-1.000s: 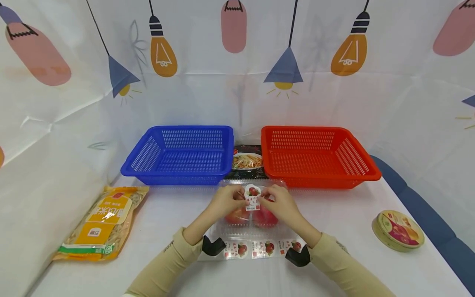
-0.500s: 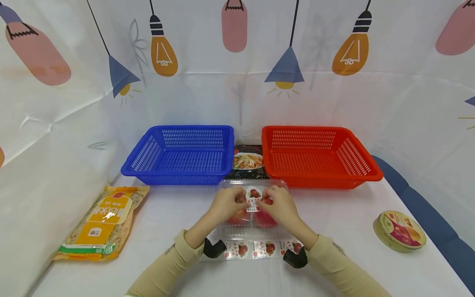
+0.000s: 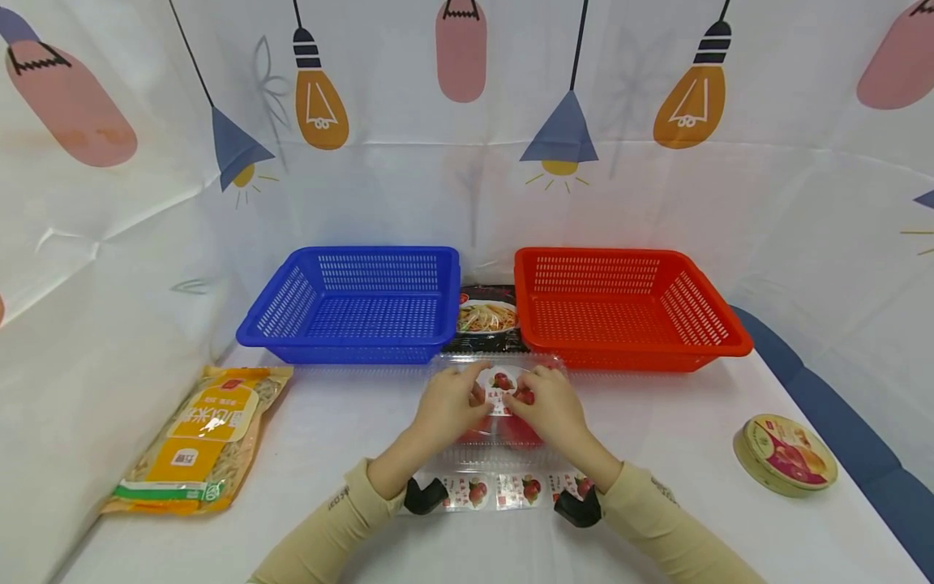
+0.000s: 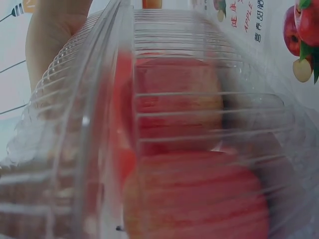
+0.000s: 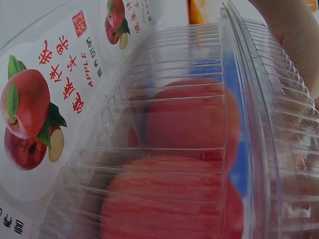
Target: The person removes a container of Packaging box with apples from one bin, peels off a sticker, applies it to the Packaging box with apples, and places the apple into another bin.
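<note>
A white label sticker [image 3: 499,401] printed with apples lies over the lid of a clear plastic clamshell box [image 3: 485,461] at the middle of the table. My right hand [image 3: 553,410] holds the sticker's right edge with bent thumb and fingers. At its left edge my left hand [image 3: 447,405] has the thumb close by and the index finger stretched out over the lid. Red apples [image 4: 194,196] show through the ridged box wall in the left wrist view. The right wrist view likewise shows red apples [image 5: 172,199] inside, while my fingertips are hidden there.
A strip of similar stickers [image 3: 511,491] lies in front of the box. Behind stand a blue basket [image 3: 346,354] and a red basket [image 3: 627,357], with a black noodle packet [image 3: 486,318] between them. A yellow food bag [image 3: 197,438] lies left, a round tin [image 3: 788,454] right.
The sticker has come down slightly, toward me, onto the lid. My left index finger has lifted off its edge and straightened; my right hand has barely moved.
</note>
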A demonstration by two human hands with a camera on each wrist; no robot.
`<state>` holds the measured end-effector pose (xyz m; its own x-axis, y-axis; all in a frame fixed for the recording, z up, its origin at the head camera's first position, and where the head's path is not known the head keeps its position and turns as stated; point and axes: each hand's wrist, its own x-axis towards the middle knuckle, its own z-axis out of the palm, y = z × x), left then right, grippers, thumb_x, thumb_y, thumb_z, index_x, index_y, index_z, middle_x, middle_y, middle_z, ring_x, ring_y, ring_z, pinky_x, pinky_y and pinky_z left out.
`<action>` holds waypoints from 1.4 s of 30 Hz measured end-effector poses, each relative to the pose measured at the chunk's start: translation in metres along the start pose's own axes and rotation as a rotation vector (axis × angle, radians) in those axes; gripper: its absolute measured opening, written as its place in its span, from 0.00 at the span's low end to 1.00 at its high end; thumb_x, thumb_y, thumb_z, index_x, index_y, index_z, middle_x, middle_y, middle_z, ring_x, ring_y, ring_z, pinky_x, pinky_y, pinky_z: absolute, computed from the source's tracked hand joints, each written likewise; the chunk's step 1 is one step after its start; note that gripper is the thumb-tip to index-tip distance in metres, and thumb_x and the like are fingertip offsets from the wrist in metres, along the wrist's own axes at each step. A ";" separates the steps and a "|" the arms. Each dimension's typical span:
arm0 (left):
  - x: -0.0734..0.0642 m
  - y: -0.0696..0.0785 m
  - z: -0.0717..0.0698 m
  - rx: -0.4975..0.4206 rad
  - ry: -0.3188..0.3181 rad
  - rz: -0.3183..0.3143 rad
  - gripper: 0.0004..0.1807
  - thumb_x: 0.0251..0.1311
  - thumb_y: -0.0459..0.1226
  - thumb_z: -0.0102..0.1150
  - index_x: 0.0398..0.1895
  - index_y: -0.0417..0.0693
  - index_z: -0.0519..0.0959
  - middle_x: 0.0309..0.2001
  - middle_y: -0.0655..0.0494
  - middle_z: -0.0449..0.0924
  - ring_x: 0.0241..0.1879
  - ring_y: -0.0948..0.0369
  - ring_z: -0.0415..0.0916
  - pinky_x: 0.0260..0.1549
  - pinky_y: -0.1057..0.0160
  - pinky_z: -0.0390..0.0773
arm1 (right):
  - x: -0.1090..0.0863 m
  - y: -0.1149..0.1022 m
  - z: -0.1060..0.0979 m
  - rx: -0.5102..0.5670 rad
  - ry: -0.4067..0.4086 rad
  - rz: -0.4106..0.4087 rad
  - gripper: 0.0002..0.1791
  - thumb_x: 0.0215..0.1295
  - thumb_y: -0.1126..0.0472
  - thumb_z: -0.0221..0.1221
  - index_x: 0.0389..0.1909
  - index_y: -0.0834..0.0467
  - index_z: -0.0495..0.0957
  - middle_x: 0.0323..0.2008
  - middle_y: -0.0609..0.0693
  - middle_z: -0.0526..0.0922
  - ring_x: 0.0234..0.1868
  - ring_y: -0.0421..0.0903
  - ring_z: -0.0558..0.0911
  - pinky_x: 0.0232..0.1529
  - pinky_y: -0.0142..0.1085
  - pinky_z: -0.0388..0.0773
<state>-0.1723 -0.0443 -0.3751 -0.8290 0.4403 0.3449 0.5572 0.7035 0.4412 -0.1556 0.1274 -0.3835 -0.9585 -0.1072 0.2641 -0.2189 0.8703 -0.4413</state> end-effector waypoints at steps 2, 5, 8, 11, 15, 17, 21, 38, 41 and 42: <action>-0.001 0.001 0.001 0.037 0.018 0.021 0.31 0.42 0.37 0.71 0.55 0.48 0.74 0.22 0.62 0.79 0.27 0.61 0.71 0.26 0.66 0.70 | 0.000 0.000 0.000 -0.008 0.003 -0.001 0.13 0.50 0.52 0.67 0.20 0.53 0.74 0.21 0.45 0.69 0.29 0.45 0.68 0.28 0.35 0.66; -0.001 0.002 0.001 0.085 0.029 0.040 0.32 0.42 0.37 0.71 0.56 0.49 0.73 0.21 0.63 0.77 0.26 0.61 0.70 0.25 0.66 0.69 | -0.001 0.000 0.000 -0.016 0.004 -0.002 0.13 0.50 0.52 0.67 0.20 0.53 0.75 0.21 0.44 0.69 0.29 0.44 0.68 0.28 0.34 0.65; -0.001 0.003 0.000 0.104 0.029 0.052 0.32 0.43 0.38 0.71 0.56 0.48 0.72 0.21 0.63 0.76 0.26 0.60 0.70 0.25 0.64 0.69 | -0.001 -0.001 0.000 -0.017 -0.005 0.008 0.11 0.51 0.52 0.67 0.22 0.53 0.76 0.21 0.44 0.68 0.29 0.44 0.67 0.26 0.33 0.65; -0.001 0.002 0.000 0.108 0.021 0.061 0.31 0.44 0.38 0.71 0.55 0.48 0.72 0.21 0.62 0.76 0.27 0.59 0.70 0.27 0.62 0.70 | -0.001 -0.001 0.000 -0.019 -0.008 0.015 0.11 0.51 0.51 0.67 0.25 0.53 0.77 0.22 0.44 0.69 0.29 0.44 0.68 0.26 0.33 0.65; -0.001 0.002 0.001 0.124 -0.006 0.062 0.30 0.45 0.39 0.70 0.55 0.48 0.73 0.22 0.62 0.76 0.29 0.58 0.71 0.30 0.60 0.71 | -0.001 0.000 0.001 -0.034 -0.001 0.018 0.13 0.50 0.51 0.67 0.31 0.55 0.79 0.25 0.46 0.74 0.31 0.45 0.70 0.26 0.33 0.68; -0.001 0.002 0.001 0.136 -0.022 0.058 0.30 0.46 0.40 0.70 0.56 0.48 0.73 0.22 0.61 0.76 0.30 0.57 0.71 0.31 0.59 0.72 | 0.000 0.000 0.001 -0.043 -0.002 0.020 0.15 0.49 0.50 0.67 0.34 0.56 0.80 0.28 0.47 0.76 0.33 0.46 0.72 0.27 0.34 0.70; -0.001 0.002 0.000 0.150 -0.039 0.055 0.31 0.47 0.40 0.69 0.57 0.48 0.72 0.21 0.62 0.75 0.31 0.57 0.71 0.33 0.58 0.72 | 0.000 0.000 0.001 -0.058 -0.005 0.017 0.21 0.50 0.50 0.67 0.43 0.57 0.81 0.32 0.49 0.79 0.37 0.49 0.75 0.33 0.39 0.75; 0.003 0.006 0.000 0.283 -0.131 0.105 0.18 0.56 0.42 0.59 0.49 0.45 0.79 0.31 0.54 0.78 0.34 0.55 0.73 0.38 0.56 0.74 | 0.000 -0.001 0.002 -0.117 0.000 -0.056 0.26 0.52 0.52 0.66 0.54 0.51 0.76 0.21 0.45 0.65 0.25 0.43 0.62 0.24 0.33 0.59; 0.003 0.006 0.001 0.287 -0.131 0.105 0.19 0.55 0.41 0.60 0.50 0.44 0.79 0.30 0.54 0.77 0.33 0.56 0.72 0.37 0.57 0.73 | -0.002 -0.002 0.002 -0.123 0.008 -0.071 0.22 0.52 0.52 0.65 0.50 0.50 0.79 0.21 0.46 0.64 0.24 0.43 0.62 0.24 0.33 0.57; 0.002 0.006 0.001 0.286 -0.130 0.105 0.19 0.55 0.41 0.60 0.50 0.44 0.79 0.30 0.54 0.77 0.32 0.56 0.72 0.36 0.57 0.73 | -0.002 -0.002 0.002 -0.128 0.013 -0.075 0.21 0.52 0.52 0.65 0.49 0.50 0.80 0.21 0.46 0.64 0.25 0.43 0.62 0.24 0.33 0.57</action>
<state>-0.1710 -0.0386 -0.3722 -0.7770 0.5734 0.2597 0.6192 0.7704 0.1517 -0.1541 0.1248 -0.3853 -0.9376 -0.1686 0.3040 -0.2641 0.9142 -0.3074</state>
